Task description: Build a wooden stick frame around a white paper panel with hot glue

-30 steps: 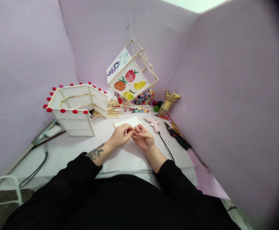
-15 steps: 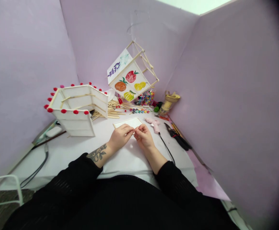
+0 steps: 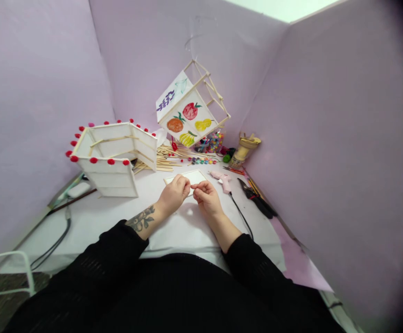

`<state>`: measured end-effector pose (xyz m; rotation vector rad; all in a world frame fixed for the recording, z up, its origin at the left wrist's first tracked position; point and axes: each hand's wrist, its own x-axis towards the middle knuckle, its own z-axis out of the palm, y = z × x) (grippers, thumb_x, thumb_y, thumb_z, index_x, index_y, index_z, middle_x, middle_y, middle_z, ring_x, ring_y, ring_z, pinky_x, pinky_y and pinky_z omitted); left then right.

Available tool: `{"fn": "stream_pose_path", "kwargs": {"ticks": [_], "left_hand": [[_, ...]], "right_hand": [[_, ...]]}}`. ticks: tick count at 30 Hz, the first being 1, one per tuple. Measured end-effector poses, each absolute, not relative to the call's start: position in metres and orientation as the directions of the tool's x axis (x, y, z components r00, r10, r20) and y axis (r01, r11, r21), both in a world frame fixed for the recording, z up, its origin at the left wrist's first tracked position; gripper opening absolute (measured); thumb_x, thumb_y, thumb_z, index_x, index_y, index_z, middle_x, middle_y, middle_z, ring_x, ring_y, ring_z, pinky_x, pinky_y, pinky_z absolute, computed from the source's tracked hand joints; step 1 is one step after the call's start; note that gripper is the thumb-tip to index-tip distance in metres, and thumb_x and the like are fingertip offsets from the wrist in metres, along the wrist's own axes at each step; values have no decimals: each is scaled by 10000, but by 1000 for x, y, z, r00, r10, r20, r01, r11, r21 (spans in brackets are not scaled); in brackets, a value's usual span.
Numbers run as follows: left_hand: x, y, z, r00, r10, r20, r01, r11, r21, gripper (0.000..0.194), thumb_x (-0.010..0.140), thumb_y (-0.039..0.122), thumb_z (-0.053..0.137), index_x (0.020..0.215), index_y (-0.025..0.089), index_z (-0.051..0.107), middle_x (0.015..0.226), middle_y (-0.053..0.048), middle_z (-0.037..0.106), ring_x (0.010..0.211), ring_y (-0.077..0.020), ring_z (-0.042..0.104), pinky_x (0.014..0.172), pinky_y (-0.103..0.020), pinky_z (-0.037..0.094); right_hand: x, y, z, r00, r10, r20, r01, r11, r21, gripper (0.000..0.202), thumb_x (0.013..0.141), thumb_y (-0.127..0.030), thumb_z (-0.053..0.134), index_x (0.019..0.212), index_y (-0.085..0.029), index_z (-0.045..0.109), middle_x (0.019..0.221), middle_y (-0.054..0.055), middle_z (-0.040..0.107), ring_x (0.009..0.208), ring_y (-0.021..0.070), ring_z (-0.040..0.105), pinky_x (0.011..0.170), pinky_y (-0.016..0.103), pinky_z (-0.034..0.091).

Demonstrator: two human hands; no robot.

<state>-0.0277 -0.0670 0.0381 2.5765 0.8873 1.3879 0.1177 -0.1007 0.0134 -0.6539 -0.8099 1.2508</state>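
Close together over the table's middle, my left hand (image 3: 174, 192) and my right hand (image 3: 206, 196) are both closed, fingertips almost touching. Whatever lies between the fingers is too small to make out. Under and behind them is a white panel with a thin wooden frame (image 3: 197, 175), partly hidden by the hands. A pink glue gun (image 3: 224, 181) lies just to the right of my right hand, its black cord running toward me.
At left stands a white folding panel structure (image 3: 116, 178) edged with red pompoms. A stick-framed lantern with painted fruit (image 3: 190, 111) hangs behind. Wooden sticks (image 3: 165, 159), beads (image 3: 203, 161), black-handled pruning shears (image 3: 257, 199) and a yellowish stick-built tower (image 3: 243, 150) surround the work area.
My left fingers have curled in more and drawn slightly left, away from my right fingertips. My right hand stays nearly in place. The objects on the table are unmoved.
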Motion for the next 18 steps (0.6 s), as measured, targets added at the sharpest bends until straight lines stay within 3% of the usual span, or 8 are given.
{"fn": "stream_pose_path", "kwargs": {"ticks": [3, 8, 11, 15, 18], "left_hand": [[-29, -67, 39, 399, 540, 742, 455, -819, 351, 123, 938, 217, 403, 849, 200, 485, 809, -32, 531, 793, -163, 539, 712, -282, 464], [-32, -66, 41, 413, 594, 691, 521, -776, 356, 219, 946, 222, 346, 818, 190, 520, 785, -44, 558, 773, -172, 547, 734, -299, 460], [-33, -66, 40, 403, 657, 637, 565, -727, 390, 190, 899, 225, 435, 754, 188, 554, 763, -37, 577, 717, -161, 549, 690, -282, 451], [-29, -72, 42, 389, 707, 591, 415, -707, 573, 101, 806, 208, 553, 857, 182, 636, 848, -32, 636, 744, -140, 568, 719, -267, 452], [-20, -81, 45, 488, 803, 341, 233, -497, 836, 170, 808, 302, 566, 778, 168, 665, 674, -4, 619, 607, -118, 540, 594, -242, 429]], "right_hand": [[121, -102, 17, 100, 985, 142, -640, 173, -749, 285, 612, -190, 790, 769, -214, 553, 777, -22, 683, 540, 79, 488, 507, 212, 359], [128, -105, 25, -89, 988, 128, -832, -3, -555, 321, 644, -190, 758, 846, -238, 513, 693, -67, 534, 579, 85, 471, 526, 213, 370], [129, -106, 27, -130, 977, 169, -860, -26, -510, 318, 639, -162, 741, 824, -226, 491, 663, -68, 475, 575, 83, 449, 541, 224, 378], [128, -104, 24, -92, 977, 193, -839, 28, -544, 328, 619, -148, 740, 795, -222, 475, 651, -60, 475, 633, 106, 487, 625, 263, 435], [127, -102, 20, -81, 968, 238, -790, 83, -608, 342, 617, -166, 745, 785, -231, 455, 652, -60, 497, 613, 123, 498, 589, 281, 450]]}}
